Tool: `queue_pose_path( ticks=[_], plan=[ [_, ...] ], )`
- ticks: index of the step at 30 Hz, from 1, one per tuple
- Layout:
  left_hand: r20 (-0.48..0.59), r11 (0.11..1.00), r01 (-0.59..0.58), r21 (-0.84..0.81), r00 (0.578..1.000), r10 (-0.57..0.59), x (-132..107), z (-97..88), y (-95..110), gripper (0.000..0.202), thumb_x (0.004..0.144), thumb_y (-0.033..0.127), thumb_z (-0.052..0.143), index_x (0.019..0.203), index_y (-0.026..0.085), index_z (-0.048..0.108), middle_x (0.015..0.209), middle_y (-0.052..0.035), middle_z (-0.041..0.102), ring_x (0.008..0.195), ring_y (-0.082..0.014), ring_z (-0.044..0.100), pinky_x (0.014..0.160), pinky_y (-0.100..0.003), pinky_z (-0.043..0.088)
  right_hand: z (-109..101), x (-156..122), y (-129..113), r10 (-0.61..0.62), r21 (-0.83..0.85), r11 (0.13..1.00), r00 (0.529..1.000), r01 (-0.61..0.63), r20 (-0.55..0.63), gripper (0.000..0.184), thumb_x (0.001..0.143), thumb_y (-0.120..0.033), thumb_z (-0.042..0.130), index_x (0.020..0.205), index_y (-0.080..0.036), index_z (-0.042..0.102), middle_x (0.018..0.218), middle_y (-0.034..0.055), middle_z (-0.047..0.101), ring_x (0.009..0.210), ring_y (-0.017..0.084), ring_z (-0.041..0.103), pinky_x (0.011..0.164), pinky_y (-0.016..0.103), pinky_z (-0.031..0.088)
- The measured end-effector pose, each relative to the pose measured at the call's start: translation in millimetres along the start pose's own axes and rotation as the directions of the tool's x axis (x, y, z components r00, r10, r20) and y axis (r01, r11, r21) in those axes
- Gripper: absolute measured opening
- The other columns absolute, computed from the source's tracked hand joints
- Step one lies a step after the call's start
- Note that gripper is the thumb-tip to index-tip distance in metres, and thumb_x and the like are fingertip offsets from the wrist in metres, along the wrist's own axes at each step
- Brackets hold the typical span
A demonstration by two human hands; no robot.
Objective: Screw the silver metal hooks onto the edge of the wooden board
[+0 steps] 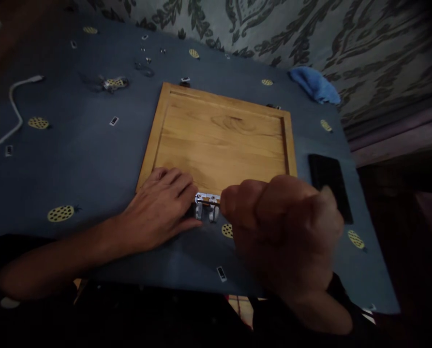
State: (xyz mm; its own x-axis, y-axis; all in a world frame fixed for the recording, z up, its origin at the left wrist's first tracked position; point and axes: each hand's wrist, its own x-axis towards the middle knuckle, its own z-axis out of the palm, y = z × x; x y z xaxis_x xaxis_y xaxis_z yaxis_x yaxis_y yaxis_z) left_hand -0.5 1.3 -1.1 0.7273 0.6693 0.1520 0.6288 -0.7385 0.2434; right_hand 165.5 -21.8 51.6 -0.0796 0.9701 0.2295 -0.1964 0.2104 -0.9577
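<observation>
A framed wooden panel lies on the blue patterned tablecloth. A small silver metal fitting with two rounded arms sits at its front edge. My left hand rests over the panel's front left corner, fingers on the wood and thumb stretched out beside the fitting. Just right of the fitting, my right hand is closed in a fist, nearer the camera. A thin dark line crosses the fitting towards this fist; whatever the fist holds is hidden by the fingers.
Small metal parts and clear plastic bags lie at the back left. A white cable runs along the left side. To the right are a black flat object and a blue cloth by the patterned wall.
</observation>
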Motion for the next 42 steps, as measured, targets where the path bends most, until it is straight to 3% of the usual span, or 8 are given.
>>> queue_pose_path(
  ticks=[4, 8, 12, 17, 22, 26, 33, 42],
  plan=[
    [-0.006, 0.999, 0.000, -0.032, 1.000, 0.000, 0, 0.4, 0, 0.041, 0.097, 0.055, 0.053, 0.101, 0.016, 0.064, 0.102, -0.0115, 0.065, 0.100, -0.0320, 0.058, 0.086, -0.050, 0.048, -11, 10, 2, -0.118, 0.086, 0.991, 0.975, 0.103, 0.186, 0.054, 0.099, -0.041, 0.055, 0.050, -0.023, 0.042, 0.045, -0.0066, 0.028, 0.036, 0.009, 0.025, 0.038, 0.030, 0.026],
    [-0.009, 0.999, -0.001, -0.034, 1.000, 0.001, 1, 0.8, -1, 0.041, 0.096, 0.055, 0.056, 0.102, 0.014, 0.064, 0.104, -0.0124, 0.066, 0.101, -0.0326, 0.059, 0.087, -0.051, 0.048, -22, 21, 1, 0.012, 0.031, 0.999, 0.883, -0.030, 0.469, 0.039, 0.101, -0.040, 0.051, 0.066, -0.024, 0.061, 0.048, -0.0058, 0.040, 0.038, 0.011, 0.037, 0.040, 0.029, 0.031],
    [-0.027, 1.000, -0.015, -0.006, 1.000, 0.015, 1, 0.5, -1, 0.043, 0.088, 0.053, 0.070, 0.102, 0.012, 0.064, 0.101, -0.0098, 0.065, 0.099, -0.0312, 0.059, 0.087, -0.049, 0.049, -10, 20, -3, 0.029, 0.011, 0.999, 0.994, -0.031, 0.109, 0.017, 0.097, -0.030, 0.055, 0.088, -0.028, 0.069, 0.063, -0.0022, 0.054, 0.055, 0.016, 0.050, 0.055, 0.032, 0.045],
    [-0.037, 1.000, -0.013, 0.027, 0.999, 0.014, 1, 0.0, 0, 0.047, 0.084, 0.053, 0.075, 0.104, 0.011, 0.064, 0.101, -0.0093, 0.064, 0.098, -0.0307, 0.059, 0.086, -0.046, 0.048, 6, 14, -6, 0.005, -0.039, 0.999, 0.962, -0.016, -0.273, 0.028, 0.097, -0.013, 0.044, 0.083, -0.029, 0.063, 0.064, -0.0012, 0.044, 0.055, 0.017, 0.044, 0.052, 0.030, 0.041],
    [0.011, 1.000, 0.001, 0.009, 1.000, -0.001, 0, -1.2, 0, 0.042, 0.091, 0.053, 0.067, 0.105, 0.014, 0.062, 0.107, -0.0100, 0.065, 0.102, -0.0299, 0.057, 0.090, -0.045, 0.045, -5, 14, -18, 0.049, 0.016, 0.999, 0.998, -0.050, 0.039, 0.026, 0.101, -0.043, 0.046, 0.086, -0.030, 0.062, 0.043, -0.0095, 0.027, 0.034, 0.012, 0.025, 0.037, 0.028, 0.028],
    [0.030, 1.000, -0.003, 0.007, 1.000, 0.002, 0, -1.6, -1, 0.041, 0.093, 0.052, 0.063, 0.106, 0.014, 0.061, 0.113, -0.0112, 0.065, 0.105, -0.0301, 0.057, 0.091, -0.046, 0.045, -13, 19, -22, 0.108, -0.037, 0.994, 0.926, -0.102, 0.361, 0.056, 0.101, -0.065, 0.026, 0.081, -0.029, 0.065, 0.042, -0.0078, 0.034, 0.031, 0.010, 0.028, 0.034, 0.027, 0.031],
    [-0.041, 1.000, -0.016, 0.007, 0.999, 0.016, -1, 1.7, -1, 0.041, 0.093, 0.053, 0.063, 0.105, 0.013, 0.062, 0.104, -0.0093, 0.065, 0.101, -0.0293, 0.058, 0.090, -0.045, 0.046, -17, 2, 7, -0.144, -0.379, 0.914, 0.989, 0.146, 0.033, 0.019, 0.092, -0.043, 0.065, 0.107, -0.031, 0.062, 0.101, 0.0013, 0.067, 0.092, 0.019, 0.066, 0.084, 0.038, 0.058],
    [-0.052, 1.000, -0.006, 0.025, 0.999, 0.007, 0, -0.4, 1, 0.046, 0.090, 0.049, 0.069, 0.113, 0.010, 0.064, 0.103, -0.0090, 0.065, 0.100, -0.0292, 0.058, 0.089, -0.044, 0.045, -32, -2, -6, -0.214, -0.823, 0.552, 0.977, 0.134, 0.015, 0.027, 0.083, -0.040, 0.078, 0.083, -0.024, 0.057, 0.071, -0.0050, 0.056, 0.057, 0.011, 0.053, 0.050, 0.025, 0.045]
  ],
)
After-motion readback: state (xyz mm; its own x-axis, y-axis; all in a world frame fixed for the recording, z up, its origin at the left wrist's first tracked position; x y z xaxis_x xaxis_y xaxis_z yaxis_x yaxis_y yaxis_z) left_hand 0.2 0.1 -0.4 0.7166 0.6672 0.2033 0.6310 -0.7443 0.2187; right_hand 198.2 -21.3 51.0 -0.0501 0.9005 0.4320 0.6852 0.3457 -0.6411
